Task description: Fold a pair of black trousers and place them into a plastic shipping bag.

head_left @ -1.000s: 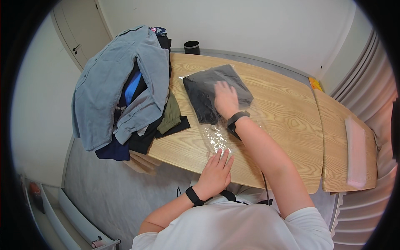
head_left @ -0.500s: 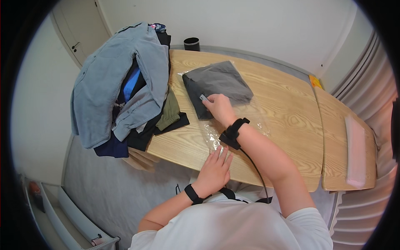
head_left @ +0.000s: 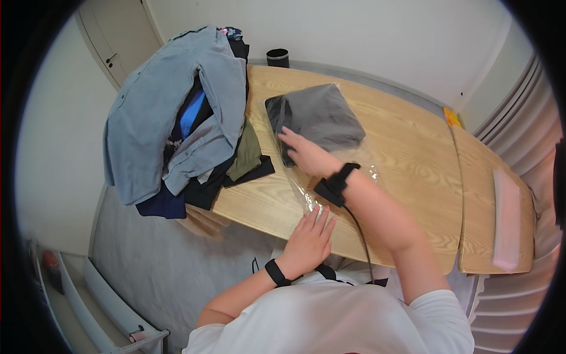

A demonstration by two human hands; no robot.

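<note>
A folded dark grey garment (head_left: 330,115) lies inside a clear plastic bag (head_left: 306,187) on the wooden table. My right hand (head_left: 306,152) rests over the garment's near left part, with its fingers stretched out and slightly spread. No object shows between those fingers. Near the table's front edge my left hand (head_left: 308,239) lies flat with fingers extended, its fingertips on the loose lower end of the bag. Black bands circle both wrists, and a cable runs from the right one.
A heap of clothes with a grey-blue shirt (head_left: 153,100) on top covers the table's left end. A pink-white flat packet (head_left: 507,221) lies on the right-hand table section. Beyond the far edge stands a black bin (head_left: 277,58). A yellow item (head_left: 452,116) sits at the far right corner.
My right hand has gone from pinching a small pale piece at the garment to lying with fingers outstretched; that piece is out of sight. My left hand keeps its place on the bag.
</note>
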